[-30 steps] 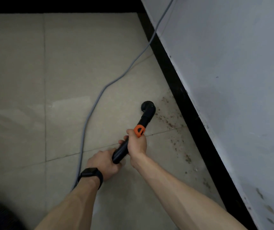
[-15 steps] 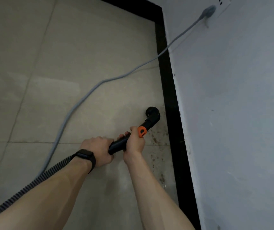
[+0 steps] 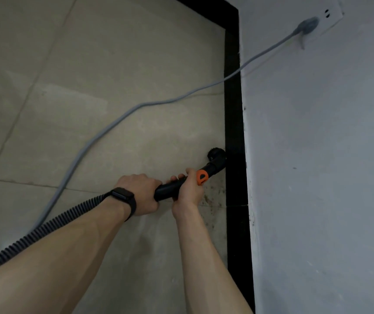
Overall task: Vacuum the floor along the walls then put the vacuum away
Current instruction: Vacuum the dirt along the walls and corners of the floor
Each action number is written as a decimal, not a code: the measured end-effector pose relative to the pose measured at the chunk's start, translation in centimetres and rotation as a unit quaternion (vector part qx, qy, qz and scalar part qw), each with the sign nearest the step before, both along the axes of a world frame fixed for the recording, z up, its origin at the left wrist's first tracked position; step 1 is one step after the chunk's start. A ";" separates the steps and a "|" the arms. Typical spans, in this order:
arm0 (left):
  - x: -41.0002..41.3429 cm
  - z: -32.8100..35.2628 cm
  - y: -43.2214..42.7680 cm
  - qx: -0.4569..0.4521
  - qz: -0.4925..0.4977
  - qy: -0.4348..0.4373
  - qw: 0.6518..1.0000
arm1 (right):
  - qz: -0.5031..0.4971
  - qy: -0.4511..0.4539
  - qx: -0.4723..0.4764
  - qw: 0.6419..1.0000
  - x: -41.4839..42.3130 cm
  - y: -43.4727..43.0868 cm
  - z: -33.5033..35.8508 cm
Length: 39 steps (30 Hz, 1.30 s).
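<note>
A person runs a vacuum nozzle (image 3: 216, 157) along the black skirting (image 3: 233, 123), both hands closed around the black wand (image 3: 170, 189).

The nozzle sits on the tiled floor (image 3: 118, 71), touching the skirting, with brown specks (image 3: 213, 198) just behind it. The right hand (image 3: 187, 189) is wrapped near the orange clip (image 3: 202, 177); the left hand (image 3: 140, 191) is closed on the wand's rear, where the ribbed hose (image 3: 45, 230) trails off. Best practice here, arguably: keep the nozzle flat, hug the skirting, and mind the grey cord (image 3: 113, 123) running to the outlet (image 3: 326, 19).

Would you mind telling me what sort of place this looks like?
Probably a bare indoor room: beige floor tiles, a black skirting board beneath a painted wall, and a wall socket.
</note>
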State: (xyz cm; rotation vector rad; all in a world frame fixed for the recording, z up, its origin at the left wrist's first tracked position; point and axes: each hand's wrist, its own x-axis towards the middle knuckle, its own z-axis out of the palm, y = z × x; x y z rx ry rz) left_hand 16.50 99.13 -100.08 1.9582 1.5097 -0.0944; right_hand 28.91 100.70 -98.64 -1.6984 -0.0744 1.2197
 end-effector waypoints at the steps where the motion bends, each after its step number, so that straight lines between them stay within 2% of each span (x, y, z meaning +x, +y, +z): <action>1: 0.1 -0.1 0.3 -0.009 0.007 -0.010 1.000 | 0.005 -0.009 0.001 1.000 0.2 0.3 0.0; 5: 1.1 -0.5 1.4 -0.070 0.061 -0.085 0.992 | 0.052 -0.087 0.007 0.995 0.8 1.8 0.1; 9: 2.6 -0.5 3.2 -0.132 0.133 -0.190 0.964 | 0.108 -0.157 0.008 0.982 1.9 4.2 0.8; 12: 3.4 -0.4 4.0 -0.200 0.186 -0.275 0.922 | 0.163 -0.206 -0.014 0.965 2.5 5.6 1.1; 16: 3.6 -0.8 4.6 -0.295 0.244 -0.364 0.849 | 0.234 -0.254 -0.055 0.937 2.5 6.6 0.5; 22: 3.1 -1.8 6.2 -0.374 0.264 -0.395 0.796 | 0.290 -0.320 -0.056 0.900 2.2 9.0 -0.4; 31: 3.7 -1.8 9.1 -0.441 0.271 -0.445 0.731 | 0.314 -0.342 -0.063 0.883 2.1 13.3 0.3; 34: 4.0 -1.5 9.4 -0.446 0.271 -0.455 0.722 | 0.319 -0.335 -0.064 0.884 2.3 13.8 0.7; 39: 4.3 -1.0 8.9 -0.440 0.273 -0.447 0.729 | 0.311 -0.343 -0.066 0.884 2.1 13.1 1.1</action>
